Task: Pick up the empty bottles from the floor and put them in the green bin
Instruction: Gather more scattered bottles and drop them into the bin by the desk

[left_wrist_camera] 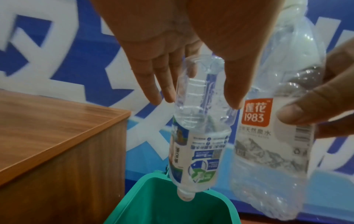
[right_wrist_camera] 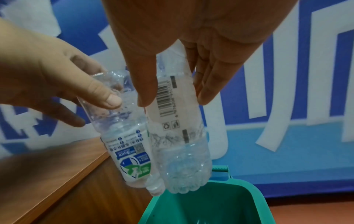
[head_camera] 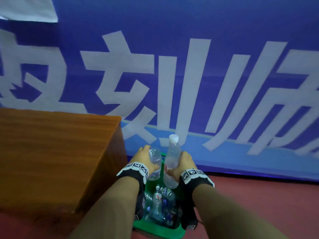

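Both hands hover over the green bin (head_camera: 155, 229), which holds several empty bottles (head_camera: 158, 204). My left hand (head_camera: 146, 159) pinches a clear bottle with a blue-green label (head_camera: 155, 163) between thumb and fingers, cap pointing down. In the left wrist view that bottle (left_wrist_camera: 199, 144) hangs from the left hand (left_wrist_camera: 199, 100), its cap just above the bin's far rim (left_wrist_camera: 153, 197). My right hand (head_camera: 183, 163) grips a taller clear bottle (head_camera: 171, 157), white cap up. In the right wrist view the right hand (right_wrist_camera: 175, 101) holds this bottle (right_wrist_camera: 178, 136) over the bin (right_wrist_camera: 229, 197), touching the other bottle (right_wrist_camera: 126, 144).
A brown wooden cabinet (head_camera: 51, 152) stands right against the bin on the left. A blue banner with large white characters (head_camera: 207, 83) covers the wall just behind the bin. Red floor (head_camera: 259, 195) stretches out to the right.
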Demonstrator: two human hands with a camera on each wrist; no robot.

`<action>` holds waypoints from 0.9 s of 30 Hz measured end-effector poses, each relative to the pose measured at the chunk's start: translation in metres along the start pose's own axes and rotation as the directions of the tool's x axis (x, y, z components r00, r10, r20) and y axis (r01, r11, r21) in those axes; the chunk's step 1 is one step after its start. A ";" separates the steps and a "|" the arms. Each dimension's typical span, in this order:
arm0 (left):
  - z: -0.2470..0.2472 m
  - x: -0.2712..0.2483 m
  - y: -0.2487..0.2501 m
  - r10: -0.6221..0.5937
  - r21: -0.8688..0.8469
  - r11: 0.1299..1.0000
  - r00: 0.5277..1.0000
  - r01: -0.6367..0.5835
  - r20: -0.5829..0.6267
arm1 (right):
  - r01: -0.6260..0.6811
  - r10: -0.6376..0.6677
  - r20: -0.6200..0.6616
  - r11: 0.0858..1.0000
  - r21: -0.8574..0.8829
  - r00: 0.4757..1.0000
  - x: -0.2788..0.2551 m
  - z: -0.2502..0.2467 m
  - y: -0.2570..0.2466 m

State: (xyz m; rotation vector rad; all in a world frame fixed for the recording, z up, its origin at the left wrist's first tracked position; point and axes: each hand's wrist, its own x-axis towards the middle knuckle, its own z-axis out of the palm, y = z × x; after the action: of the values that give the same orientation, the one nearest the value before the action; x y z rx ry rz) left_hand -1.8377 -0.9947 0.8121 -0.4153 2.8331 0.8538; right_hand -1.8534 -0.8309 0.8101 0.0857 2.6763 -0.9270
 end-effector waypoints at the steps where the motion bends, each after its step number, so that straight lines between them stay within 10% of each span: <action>1: 0.001 0.015 0.003 0.015 0.009 1.000 0.999 -0.015 0.036 | -0.015 0.015 -0.001 1.000 0.011 1.000 0.012 0.000 -0.002; 9: 0.009 0.077 0.027 0.028 0.057 0.998 0.984 -0.039 0.176 | -0.066 0.080 0.103 0.989 -0.129 0.991 0.064 -0.007 0.012; 27: 0.000 -0.011 0.029 -0.374 -0.091 0.927 0.916 0.364 -0.147 | 0.469 -0.367 0.317 0.808 -0.356 0.874 0.061 -0.018 -0.020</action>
State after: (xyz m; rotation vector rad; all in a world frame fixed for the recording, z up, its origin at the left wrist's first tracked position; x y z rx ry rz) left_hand -1.8360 -0.9692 0.8298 -1.0350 2.7327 0.8607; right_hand -1.9189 -0.8380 0.8170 -0.7022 2.6411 -0.3955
